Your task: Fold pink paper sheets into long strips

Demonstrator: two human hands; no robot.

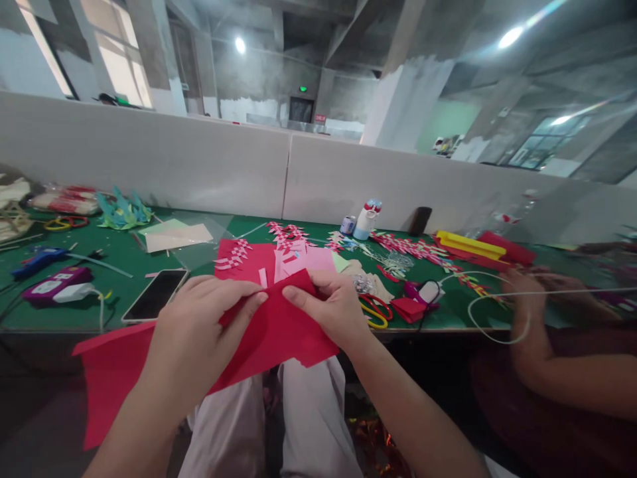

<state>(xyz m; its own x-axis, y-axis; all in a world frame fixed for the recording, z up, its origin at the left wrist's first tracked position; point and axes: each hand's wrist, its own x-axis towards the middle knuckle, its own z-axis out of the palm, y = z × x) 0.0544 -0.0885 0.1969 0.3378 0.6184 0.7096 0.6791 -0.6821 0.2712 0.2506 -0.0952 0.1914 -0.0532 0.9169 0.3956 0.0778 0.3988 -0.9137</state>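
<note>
A long sheet of red paper (279,332) hangs over my lap, its upper edge folded over in a narrow strip. My left hand (204,325) pinches that folded edge near the middle between thumb and forefinger. Close beside it, my right hand (331,305) grips the same edge nearer the right end, thumb in front and fingers behind. The sheet's left end droops freely past my left wrist. Behind my hands, on the table, lie another red sheet (223,255), pink paper pieces (323,259) and woven red-and-white paper strips (288,236).
On the green table (189,262) are a phone (155,295), a purple device (57,285), a blue glue gun (40,262), yellow-handled scissors (375,315), a can (348,224) and a white bottle (367,219). At the right, another person's hands (522,289) work near a white cable.
</note>
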